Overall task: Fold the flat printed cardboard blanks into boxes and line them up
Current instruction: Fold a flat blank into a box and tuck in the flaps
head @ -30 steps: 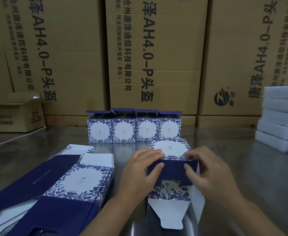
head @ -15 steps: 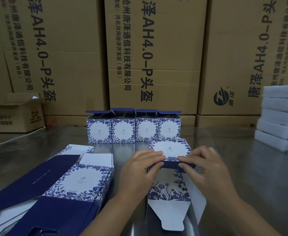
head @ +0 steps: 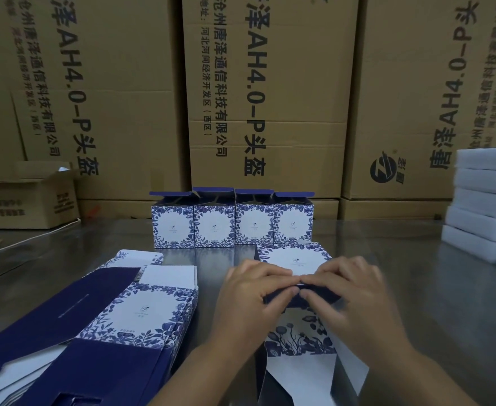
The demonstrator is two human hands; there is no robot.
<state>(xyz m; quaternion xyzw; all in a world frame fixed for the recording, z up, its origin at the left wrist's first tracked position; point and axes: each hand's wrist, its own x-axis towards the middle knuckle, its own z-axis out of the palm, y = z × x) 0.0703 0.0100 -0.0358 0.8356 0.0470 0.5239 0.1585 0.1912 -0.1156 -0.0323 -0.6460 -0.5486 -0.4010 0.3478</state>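
Low in the middle of the frame, a half-folded box point(head: 295, 260) lies on the shiny surface point(head: 416, 288). The left hand point(head: 249, 297) and right hand point(head: 355, 297) curl their fingers over its dark blue flap, fingertips meeting, and pinch it. A white flap juts from the box's near edge. Just above, four folded boxes point(head: 232, 227) stand in a row, sides touching. A stack of flat blanks point(head: 141, 312) fills the lower left. Open surface stretches rightward to the white blocks point(head: 481, 206) at the right edge.
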